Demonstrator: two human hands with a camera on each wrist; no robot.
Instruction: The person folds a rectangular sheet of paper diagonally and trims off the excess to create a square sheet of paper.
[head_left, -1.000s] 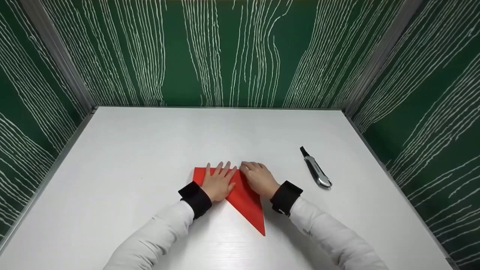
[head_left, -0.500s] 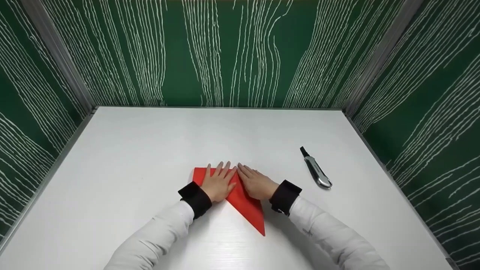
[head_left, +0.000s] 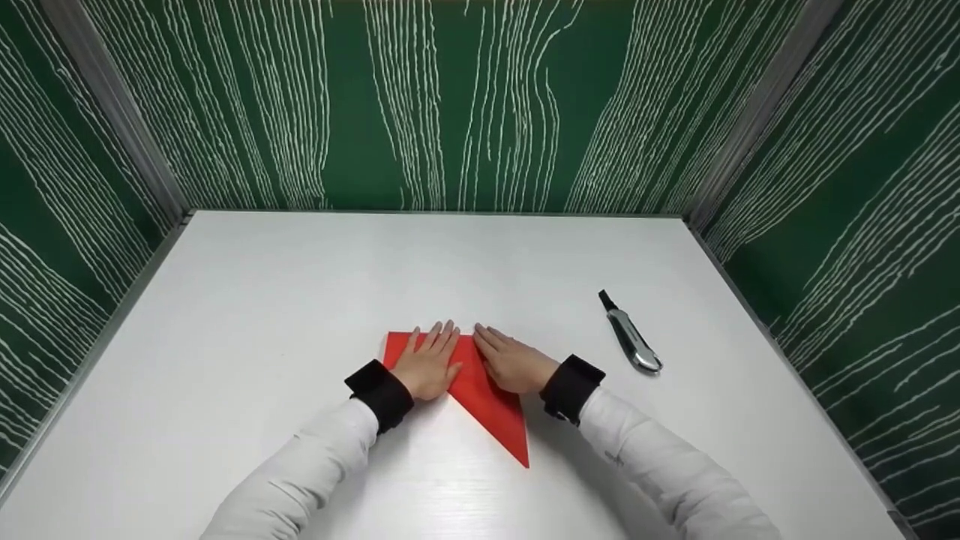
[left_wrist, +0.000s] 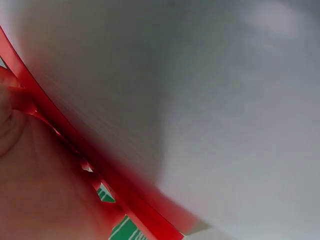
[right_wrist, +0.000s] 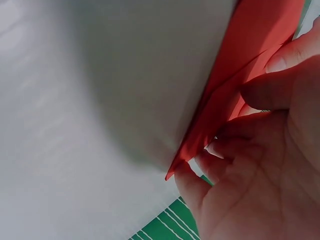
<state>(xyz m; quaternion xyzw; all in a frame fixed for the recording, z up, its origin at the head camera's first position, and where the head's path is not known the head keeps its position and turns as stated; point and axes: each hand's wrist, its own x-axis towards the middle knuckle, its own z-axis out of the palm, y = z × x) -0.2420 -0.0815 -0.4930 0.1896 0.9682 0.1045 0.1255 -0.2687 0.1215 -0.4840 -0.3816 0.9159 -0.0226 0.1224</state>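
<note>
"Left hand (head_left: 427, 371) and right hand (head_left: 517, 366), how do they lie?"

"Left one is flat, fingers straight and a little spread, resting on the folded red paper (head_left: 486, 401). Right one has its fingers straight and close together along the paper's edge on its own side. Neither is curled round anything, from what the head view shows."

"Which way does the paper point?"

"Its sharp tip aims at the person, lying nearer than both hands and a bit toward the right-hand side. Its long axis slants from beyond the left fingers down to that tip, and the straight far edge runs under the fingertips."

"Anything else on the tabletop (head_left: 300, 285)?"

"Just a utility knife (head_left: 634, 337), right of the right hand and apart from it, black end pointing away."
</note>
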